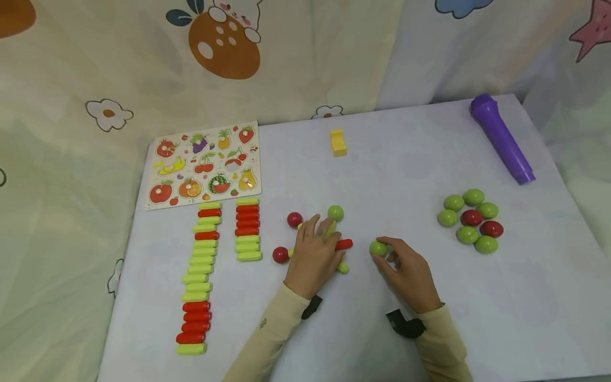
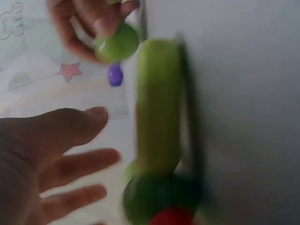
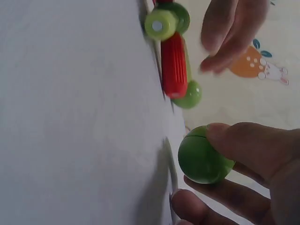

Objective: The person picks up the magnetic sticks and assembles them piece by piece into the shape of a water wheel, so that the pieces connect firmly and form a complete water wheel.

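My right hand (image 1: 410, 276) pinches a glossy green ball (image 1: 378, 248) between thumb and fingers; the right wrist view shows this ball (image 3: 201, 161) near the tabletop. My left hand (image 1: 312, 262) is over a cluster of short sticks and balls, covering its middle. Around it show a red stick (image 1: 343, 244), a light green stick end (image 1: 342, 268), red balls (image 1: 280, 255) and another green ball (image 1: 335, 213). In the left wrist view, its spread fingers stand apart from a blurred green stick (image 2: 159, 103) and hold nothing.
Left of the cluster lie two columns of green and red sticks (image 1: 195, 306), below a fruit picture board (image 1: 193, 142). Several green and red balls (image 1: 471, 217) sit at the right. A purple microphone-shaped toy (image 1: 503, 140) and a small yellow block (image 1: 338, 143) lie farther back.
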{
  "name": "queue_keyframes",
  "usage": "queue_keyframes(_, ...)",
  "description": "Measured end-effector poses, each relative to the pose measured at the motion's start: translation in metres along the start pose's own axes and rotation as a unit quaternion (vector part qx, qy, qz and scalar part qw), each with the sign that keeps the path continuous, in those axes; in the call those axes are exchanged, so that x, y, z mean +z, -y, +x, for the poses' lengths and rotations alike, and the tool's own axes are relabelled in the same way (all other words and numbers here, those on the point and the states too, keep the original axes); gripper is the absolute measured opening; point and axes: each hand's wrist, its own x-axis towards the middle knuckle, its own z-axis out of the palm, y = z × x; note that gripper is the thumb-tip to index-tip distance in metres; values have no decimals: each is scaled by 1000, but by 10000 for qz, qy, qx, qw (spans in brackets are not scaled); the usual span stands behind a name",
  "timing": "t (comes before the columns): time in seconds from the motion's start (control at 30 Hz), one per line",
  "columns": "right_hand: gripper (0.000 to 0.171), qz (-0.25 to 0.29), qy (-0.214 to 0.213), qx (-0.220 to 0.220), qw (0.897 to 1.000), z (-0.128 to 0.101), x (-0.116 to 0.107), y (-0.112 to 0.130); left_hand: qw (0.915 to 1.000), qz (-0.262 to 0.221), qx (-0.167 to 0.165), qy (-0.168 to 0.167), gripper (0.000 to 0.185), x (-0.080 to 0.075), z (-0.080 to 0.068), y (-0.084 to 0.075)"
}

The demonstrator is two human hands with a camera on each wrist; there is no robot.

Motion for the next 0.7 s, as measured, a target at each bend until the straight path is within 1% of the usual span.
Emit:
queue_keyframes(0.07, 44, 134, 98, -97, 9998, 2, 5, 2, 9999, -12, 60, 134, 24, 7, 1, -1)
queue_keyframes(0.13, 44, 234, 142, -183, 9995, 5, 9, 4, 9996, -156, -60, 216, 19, 13, 2, -3)
queue_keyframes(0.27, 43, 321, 113, -208, 9992, 10, 15, 6, 9978, -556, -315, 188, 12, 18, 1, -4)
queue_keyframes(0.33, 43, 357, 88, -181, 9992, 12, 16, 5, 9965, -741, -350, 191, 13, 20, 0, -2)
queue_keyframes(0.43, 42, 522, 123, -212, 9983, 13, 17, 6, 9946, -942, -355, 251, 15, 20, -1, 0)
queue_keyframes(0.57, 43, 697, 232, -258, 9970, 14, 19, 9, 9928, -1145, -302, 159, 17, 20, -3, 2)
queue_keyframes(0.7, 46, 738, 222, -263, 9967, 14, 20, 9, 9919, -1253, -200, 104, 19, 18, -5, 5)
